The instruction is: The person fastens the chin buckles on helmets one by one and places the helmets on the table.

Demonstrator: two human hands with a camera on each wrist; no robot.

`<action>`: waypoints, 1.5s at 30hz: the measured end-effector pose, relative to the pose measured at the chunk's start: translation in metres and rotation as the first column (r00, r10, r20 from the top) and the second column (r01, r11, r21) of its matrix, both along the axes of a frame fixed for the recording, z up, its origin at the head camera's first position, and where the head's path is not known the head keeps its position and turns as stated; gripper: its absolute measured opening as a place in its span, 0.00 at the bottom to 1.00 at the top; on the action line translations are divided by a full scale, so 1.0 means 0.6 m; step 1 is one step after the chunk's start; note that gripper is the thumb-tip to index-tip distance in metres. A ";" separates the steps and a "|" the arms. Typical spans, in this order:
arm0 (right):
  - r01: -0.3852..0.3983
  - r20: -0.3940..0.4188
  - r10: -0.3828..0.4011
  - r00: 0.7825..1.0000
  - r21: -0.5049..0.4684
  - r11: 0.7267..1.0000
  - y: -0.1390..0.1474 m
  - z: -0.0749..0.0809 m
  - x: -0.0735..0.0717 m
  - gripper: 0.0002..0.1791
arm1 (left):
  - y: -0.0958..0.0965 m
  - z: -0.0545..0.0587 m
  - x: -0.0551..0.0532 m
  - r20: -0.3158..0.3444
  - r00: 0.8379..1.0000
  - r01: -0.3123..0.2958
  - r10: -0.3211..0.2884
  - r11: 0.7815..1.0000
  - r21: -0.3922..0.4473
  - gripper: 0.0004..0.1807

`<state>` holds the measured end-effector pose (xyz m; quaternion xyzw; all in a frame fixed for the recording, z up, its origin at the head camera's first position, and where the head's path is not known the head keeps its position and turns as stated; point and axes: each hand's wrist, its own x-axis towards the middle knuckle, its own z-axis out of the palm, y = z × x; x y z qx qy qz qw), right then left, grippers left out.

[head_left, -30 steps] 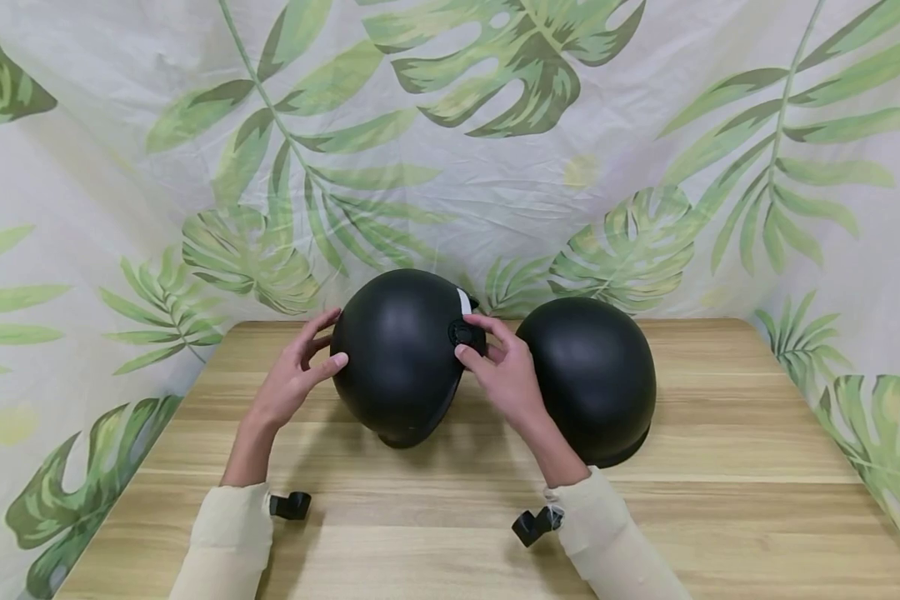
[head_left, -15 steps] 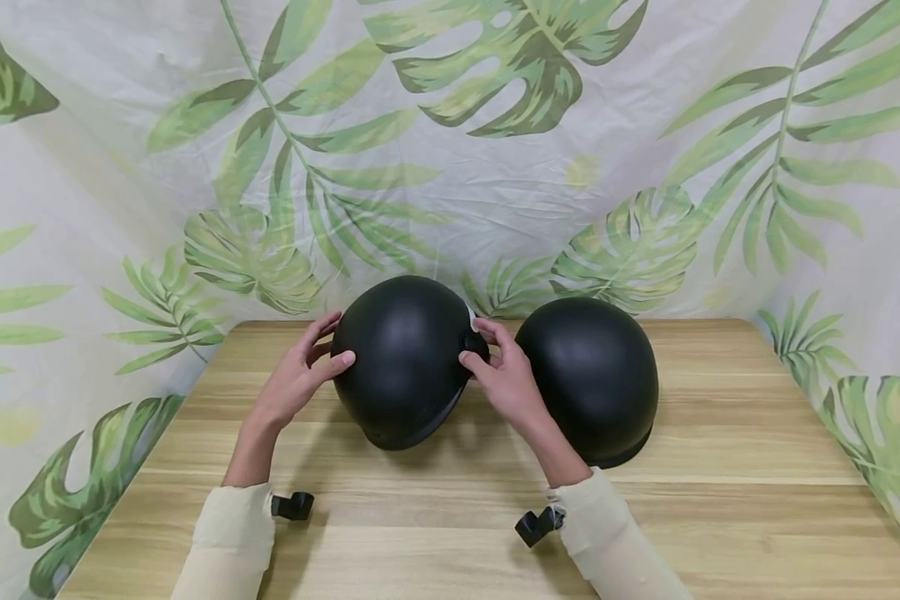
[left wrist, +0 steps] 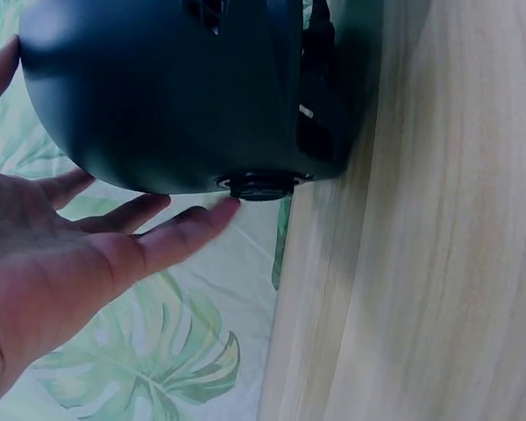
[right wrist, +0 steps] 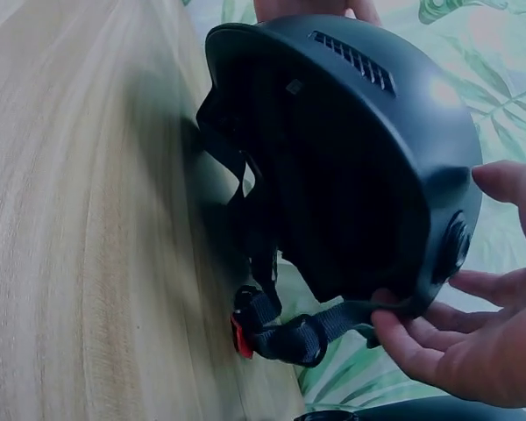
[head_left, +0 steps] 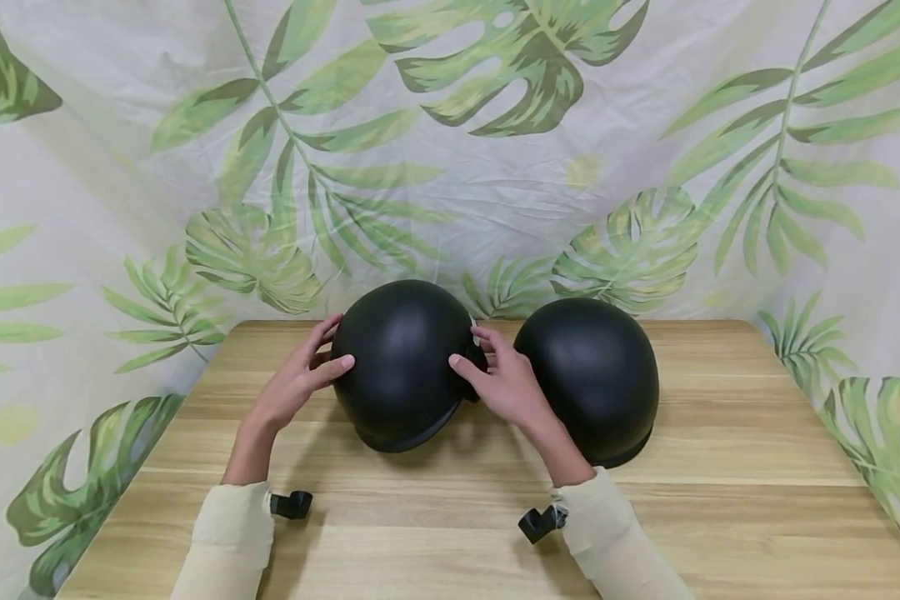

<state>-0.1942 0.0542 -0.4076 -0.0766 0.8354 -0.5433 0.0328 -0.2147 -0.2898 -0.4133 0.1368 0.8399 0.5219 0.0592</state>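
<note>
Between both hands is a black helmet (head_left: 405, 358), its dome facing the head camera and its rim tilted. My left hand (head_left: 292, 387) holds the left side, thumb on the front and fingers around the far side. On the right side, my right hand (head_left: 506, 383) grips the rim, the thumb on the shell. The right wrist view shows fingertips tucked under the edge, close to a round knob (right wrist: 456, 246). From the rim hangs a dark chin strap (right wrist: 311, 333) with a red buckle part (right wrist: 242, 338). In the left wrist view, a fingertip reaches another round knob (left wrist: 261, 187).
A second black helmet (head_left: 587, 375) rests dome up on the wooden table (head_left: 727, 492), just right of my right hand. Behind the table hangs a leaf-print cloth (head_left: 495, 217). Each wrist wears a small black camera mount (head_left: 292, 504).
The held helmet has turned and its right side has come down a little; its knob and white patch there have swung mostly out of sight. Both hands stay almost in place.
</note>
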 end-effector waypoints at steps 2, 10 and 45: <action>-0.006 0.006 0.006 1.000 0.014 1.000 -0.001 0.000 0.002 0.41 | 0.002 -0.001 0.000 0.030 1.000 0.001 -0.001 1.000 0.009 0.45; -0.025 0.009 0.025 1.000 0.020 0.999 -0.004 -0.009 0.000 0.48 | 0.008 -0.002 -0.001 0.042 0.999 -0.010 0.010 1.000 -0.009 0.47; -0.060 0.035 0.062 0.997 -0.051 0.997 -0.008 -0.044 -0.015 0.47 | 0.018 -0.007 0.000 -0.058 0.998 -0.048 0.040 0.989 -0.139 0.53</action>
